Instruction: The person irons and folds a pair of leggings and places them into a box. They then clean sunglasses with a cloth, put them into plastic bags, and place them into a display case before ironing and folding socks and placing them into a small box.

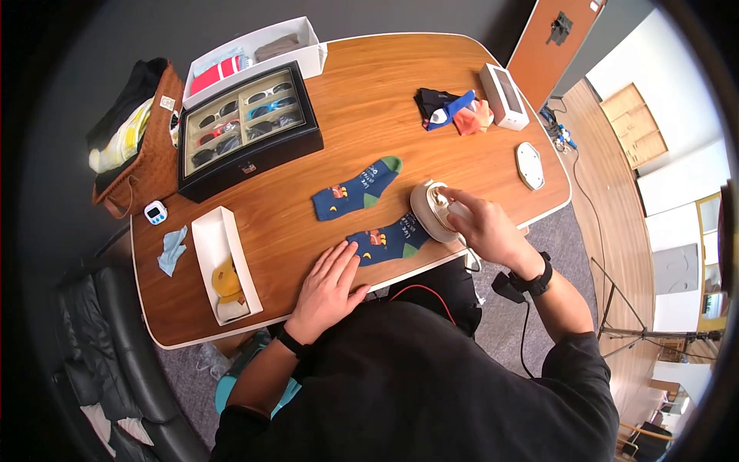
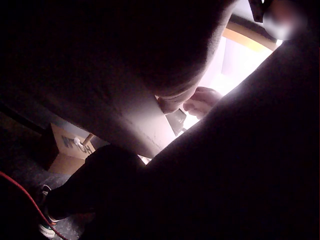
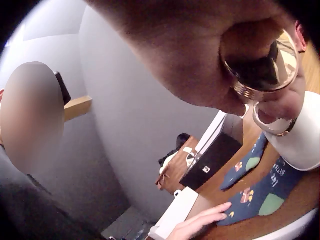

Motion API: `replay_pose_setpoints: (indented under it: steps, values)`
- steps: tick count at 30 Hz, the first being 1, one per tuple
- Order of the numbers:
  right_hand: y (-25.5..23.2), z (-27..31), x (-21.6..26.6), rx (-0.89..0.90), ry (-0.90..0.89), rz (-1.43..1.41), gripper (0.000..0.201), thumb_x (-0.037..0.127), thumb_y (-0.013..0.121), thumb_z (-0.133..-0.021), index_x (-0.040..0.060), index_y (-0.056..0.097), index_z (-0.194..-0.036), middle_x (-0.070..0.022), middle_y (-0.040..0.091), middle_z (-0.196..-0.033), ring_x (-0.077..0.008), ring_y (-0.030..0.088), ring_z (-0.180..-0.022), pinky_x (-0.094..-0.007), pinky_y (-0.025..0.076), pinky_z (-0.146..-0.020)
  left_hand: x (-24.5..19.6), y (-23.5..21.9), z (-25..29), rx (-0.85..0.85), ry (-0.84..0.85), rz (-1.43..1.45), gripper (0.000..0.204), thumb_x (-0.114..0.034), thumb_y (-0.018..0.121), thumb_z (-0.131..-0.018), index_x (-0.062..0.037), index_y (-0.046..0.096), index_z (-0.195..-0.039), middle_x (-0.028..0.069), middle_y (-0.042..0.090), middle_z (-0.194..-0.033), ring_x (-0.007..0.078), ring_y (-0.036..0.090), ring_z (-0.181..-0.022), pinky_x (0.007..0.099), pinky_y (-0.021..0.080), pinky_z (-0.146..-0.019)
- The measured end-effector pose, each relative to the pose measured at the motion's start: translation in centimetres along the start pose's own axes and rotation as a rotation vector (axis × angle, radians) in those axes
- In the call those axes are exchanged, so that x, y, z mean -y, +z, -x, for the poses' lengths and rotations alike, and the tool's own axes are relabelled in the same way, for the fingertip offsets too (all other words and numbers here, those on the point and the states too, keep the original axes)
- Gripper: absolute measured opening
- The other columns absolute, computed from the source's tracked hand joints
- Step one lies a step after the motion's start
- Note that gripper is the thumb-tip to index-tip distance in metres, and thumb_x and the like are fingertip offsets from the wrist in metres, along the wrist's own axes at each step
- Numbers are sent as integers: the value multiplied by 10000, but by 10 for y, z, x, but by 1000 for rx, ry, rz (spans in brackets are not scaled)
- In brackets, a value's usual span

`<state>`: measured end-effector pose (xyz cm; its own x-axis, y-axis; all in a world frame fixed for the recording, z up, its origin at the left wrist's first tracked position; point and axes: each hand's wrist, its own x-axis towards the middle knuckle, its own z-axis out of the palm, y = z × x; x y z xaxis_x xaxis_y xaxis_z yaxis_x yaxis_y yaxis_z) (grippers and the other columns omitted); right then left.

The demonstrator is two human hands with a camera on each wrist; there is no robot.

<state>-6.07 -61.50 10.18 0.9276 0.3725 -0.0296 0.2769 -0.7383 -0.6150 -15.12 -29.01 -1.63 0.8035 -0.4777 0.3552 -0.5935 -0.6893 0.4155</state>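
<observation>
Two navy socks with green heels and small printed pictures lie flat on the table: the far sock (image 1: 358, 189) and the near sock (image 1: 385, 240). My left hand (image 1: 329, 286) lies with extended fingers, its fingertips at the near sock's cuff end. In my right hand (image 1: 489, 229) is the handle of a small white iron (image 1: 433, 212) with gold trim and a cord, standing over the near sock's toe end, which it hides. The right wrist view shows the iron's white body (image 3: 305, 135) beside the sock and a shiny gold-rimmed knob (image 3: 262, 65) close by the palm.
A sunglasses case (image 1: 250, 127), white bin (image 1: 308, 58) and brown basket (image 1: 146, 146) stand far left. Nearer are a timer (image 1: 155, 212), blue cloth (image 1: 172, 250) and long white box (image 1: 206, 231). Colourful socks (image 1: 454, 112), a windowed box (image 1: 504, 96) and white oval plate (image 1: 530, 165) lie right.
</observation>
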Motion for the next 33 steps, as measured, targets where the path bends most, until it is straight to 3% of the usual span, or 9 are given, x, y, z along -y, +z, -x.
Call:
replay_pose_setpoints:
  steps: [2,4,10,14,18,21,23,28,33]
  values:
    - [-2,2,2,-19,-56,10,484,125,673,-1019,79,608,-1496,-164,718,-904,-215,716,-796,-386,576,-785,0,-1,0,3,-6,0,547,-298,794,-926,90,650,-1285,240,577,-1510,395,526,-1444,522,419,-1218]
    - [-12,2,6,47,166,-72,453,149,680,-1012,80,636,-1458,-304,746,-1091,-455,736,-1087,-482,573,-949,-1,0,0,13,-9,7,546,-296,794,-927,91,650,-1283,240,577,-1511,396,525,-1444,522,419,-1218]
    - [-29,-4,-4,20,352,-124,457,156,668,-1013,77,631,-1461,-319,741,-1089,-468,726,-1104,-480,569,-947,-2,-8,-5,37,-4,-25,587,-318,819,-911,84,644,-1302,244,563,-1525,396,511,-1456,529,420,-1206]
    - [-27,-11,10,-100,126,-48,462,140,664,-1015,68,619,-1469,-329,734,-1110,-475,719,-1109,-479,569,-946,3,-30,-32,13,-91,-56,766,-420,827,-900,68,574,-1434,248,477,-1611,410,429,-1517,557,361,-1227]
    - [-26,-36,64,119,148,-278,444,148,674,-1028,57,621,-1460,-297,744,-1146,-432,745,-1099,-452,571,-939,17,-17,-50,13,-235,-199,934,-577,792,-883,78,530,-1496,262,462,-1626,416,408,-1531,552,325,-1246]
    - [18,-66,66,96,-174,-169,475,151,674,-1045,52,585,-1502,-172,743,-963,-253,710,-769,-372,568,-734,22,-4,-50,48,-251,-148,976,-597,788,-875,100,511,-1499,268,487,-1604,419,421,-1522,532,307,-1259]
    - [40,-80,72,129,-219,-162,466,184,690,-1033,37,610,-1468,-290,746,-1081,-426,741,-996,-443,574,-872,17,-4,-49,33,-257,-80,962,-598,796,-866,109,537,-1465,286,508,-1572,412,440,-1511,556,326,-1251]
    - [45,-91,87,334,40,-174,480,170,684,-1027,26,601,-1477,-281,745,-1200,-433,731,-1130,-459,564,-967,20,-1,-34,-25,-271,-1,927,-523,837,-864,131,534,-1448,289,490,-1572,419,433,-1514,525,362,-1255]
    - [48,-89,76,243,-123,-92,497,158,680,-1027,53,590,-1505,-272,758,-1162,-438,733,-1114,-462,573,-949,21,-4,-34,12,-335,69,899,-476,853,-874,139,532,-1446,300,427,-1594,447,440,-1502,493,437,-1208]
